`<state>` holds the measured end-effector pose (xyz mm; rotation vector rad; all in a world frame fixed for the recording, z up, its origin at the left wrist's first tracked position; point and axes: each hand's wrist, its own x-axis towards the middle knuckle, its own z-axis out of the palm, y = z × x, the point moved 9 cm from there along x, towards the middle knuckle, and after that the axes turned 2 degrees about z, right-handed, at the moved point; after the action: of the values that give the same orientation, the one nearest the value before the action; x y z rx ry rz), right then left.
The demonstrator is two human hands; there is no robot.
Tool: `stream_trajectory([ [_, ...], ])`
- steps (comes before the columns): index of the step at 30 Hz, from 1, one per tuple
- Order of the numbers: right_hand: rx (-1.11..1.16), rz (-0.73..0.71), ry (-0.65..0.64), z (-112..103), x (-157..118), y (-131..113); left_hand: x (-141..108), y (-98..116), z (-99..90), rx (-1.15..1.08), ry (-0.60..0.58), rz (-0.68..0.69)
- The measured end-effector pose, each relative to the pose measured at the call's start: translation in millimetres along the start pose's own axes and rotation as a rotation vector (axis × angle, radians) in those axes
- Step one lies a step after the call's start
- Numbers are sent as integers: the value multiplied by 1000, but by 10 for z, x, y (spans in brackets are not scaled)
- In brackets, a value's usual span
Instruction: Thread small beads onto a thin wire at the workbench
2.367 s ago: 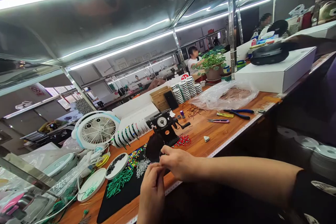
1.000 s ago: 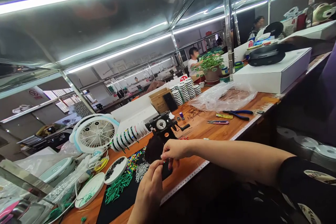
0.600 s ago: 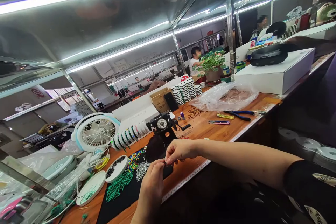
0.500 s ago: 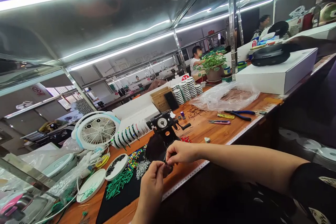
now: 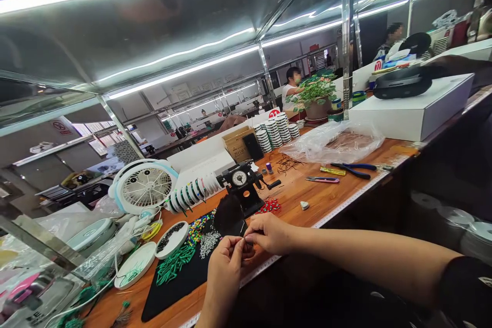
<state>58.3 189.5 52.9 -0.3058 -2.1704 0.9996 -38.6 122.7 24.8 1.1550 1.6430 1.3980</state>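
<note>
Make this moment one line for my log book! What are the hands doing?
left hand: fingers pinching something tiny | right hand: fingers meeting it | nearest: black fuzzy tuft | beside: green tubes

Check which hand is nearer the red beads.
Right. The right hand is just in front of the red beads, not touching them; the left hand is farther away, to their left and closer to the camera.

left hand [image 5: 225, 271], right hand [image 5: 271, 233], meeting above black mat [image 5: 165, 302]
</note>
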Motion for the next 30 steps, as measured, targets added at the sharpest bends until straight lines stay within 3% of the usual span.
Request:
stream_trajectory([
  [3,51,50,26,-19,-26,35,-7,16,12,85,2,61],
  [14,234,225,182,-119,-137,125,-38,-219,178,-604,98,-135],
  [30,173,225,183,-91,-166,148,-16,-287,136,-560,131,-170],
])
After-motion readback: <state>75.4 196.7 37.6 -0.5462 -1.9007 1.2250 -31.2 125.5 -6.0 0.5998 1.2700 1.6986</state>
